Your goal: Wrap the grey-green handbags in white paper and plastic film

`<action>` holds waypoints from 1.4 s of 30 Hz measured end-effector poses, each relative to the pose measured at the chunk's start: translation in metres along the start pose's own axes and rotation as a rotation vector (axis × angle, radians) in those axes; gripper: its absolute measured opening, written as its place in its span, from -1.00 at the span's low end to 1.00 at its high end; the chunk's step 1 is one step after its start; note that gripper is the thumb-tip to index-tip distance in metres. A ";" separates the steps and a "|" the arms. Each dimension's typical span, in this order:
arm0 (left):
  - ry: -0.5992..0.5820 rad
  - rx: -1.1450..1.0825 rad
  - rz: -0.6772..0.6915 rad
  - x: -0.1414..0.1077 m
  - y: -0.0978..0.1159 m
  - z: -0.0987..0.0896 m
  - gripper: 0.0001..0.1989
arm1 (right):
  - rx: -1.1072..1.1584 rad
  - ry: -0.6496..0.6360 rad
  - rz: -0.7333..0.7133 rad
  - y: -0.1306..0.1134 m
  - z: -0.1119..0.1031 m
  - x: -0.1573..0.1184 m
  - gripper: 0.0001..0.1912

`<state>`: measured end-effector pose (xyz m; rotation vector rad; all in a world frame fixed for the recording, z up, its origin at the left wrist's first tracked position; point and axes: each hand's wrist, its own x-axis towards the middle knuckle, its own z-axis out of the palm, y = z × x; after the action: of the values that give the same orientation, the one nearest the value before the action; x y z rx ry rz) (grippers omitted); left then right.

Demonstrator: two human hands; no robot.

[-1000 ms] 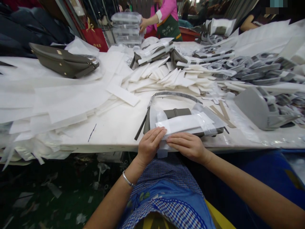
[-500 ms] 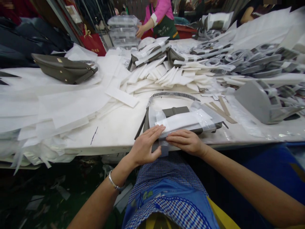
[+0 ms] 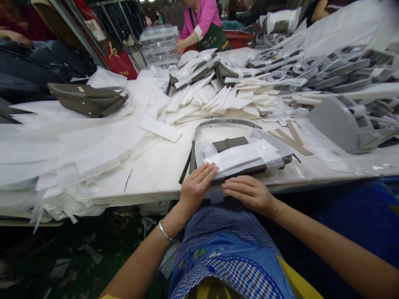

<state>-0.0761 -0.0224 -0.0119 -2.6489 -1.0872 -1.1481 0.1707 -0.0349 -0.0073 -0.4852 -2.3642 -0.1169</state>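
A dark olive handbag point(image 3: 238, 142) lies at the table's front edge, its wrapped strap point(image 3: 229, 122) arching behind it. A white padding sheet point(image 3: 240, 157) covers its front, with clear film point(image 3: 268, 152) over the right end. My left hand point(image 3: 197, 186) rests with outstretched fingers on the padding's left end, the thumb hidden. Close to the bag's lower edge is my right hand point(image 3: 252, 193), its straight fingers side by side and seemingly holding nothing. Between the hands, a translucent strip point(image 3: 215, 195) hangs over the table edge.
White sheets point(image 3: 93, 145) spread over the left of the table, with another olive handbag point(image 3: 89, 99) behind them. Piled foam pieces point(image 3: 215, 99) and grey wrapped straps point(image 3: 336, 77) lie farther back. A co-worker point(image 3: 202, 25) in pink stands by stacked wrapped packages point(image 3: 160, 43).
My right hand has drawn slightly down and right, off the bag's front edge. My left hand stays on the padding. The view has shifted a little, and another person's hand shows at far left.
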 end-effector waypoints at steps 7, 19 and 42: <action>0.007 -0.002 -0.018 -0.002 0.001 0.004 -0.44 | -0.134 -0.150 0.092 -0.014 0.039 -0.038 -0.46; 0.033 0.106 -0.031 -0.004 0.004 0.007 -0.52 | 0.091 0.066 0.127 -0.031 0.041 -0.006 -0.67; 0.151 0.111 -0.089 -0.008 0.005 0.016 -0.76 | 0.106 -0.098 0.615 0.021 -0.017 0.088 -0.84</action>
<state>-0.0663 -0.0259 -0.0278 -2.4098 -1.2135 -1.2421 0.1293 0.0081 0.0626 -1.1556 -2.1907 0.3183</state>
